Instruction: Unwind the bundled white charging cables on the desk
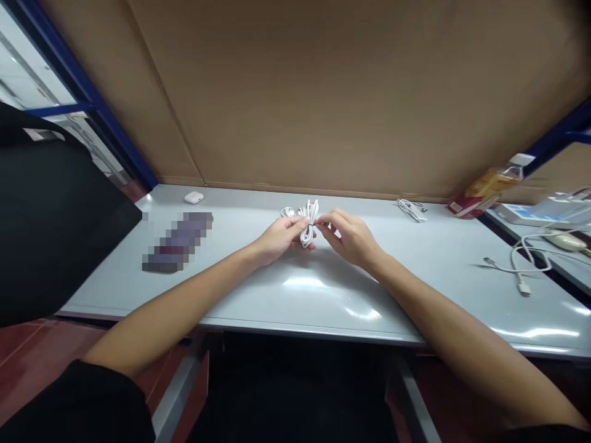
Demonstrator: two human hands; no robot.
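Note:
A white cable (306, 235) is gathered into a folded bundle, with a thin dark tie (312, 224) around its middle. My left hand (279, 239) grips the bundle from the left, above the table. From the right, my right hand (347, 235) pinches at the dark tie with thumb and forefinger; the tie's end is mostly hidden by the fingertips. Just behind the bundle, another coiled white cable (287, 211) lies on the table, partly covered by my left hand and the held bundle.
On the grey table (258, 301) are a white earbud case (194, 197), a blurred-out dark object (178, 243), another bundled white cable (412, 210) and a tilted drink bottle (484, 189). A loose white cable (521, 269) trails from the right. A black chair back (60, 215) stands left.

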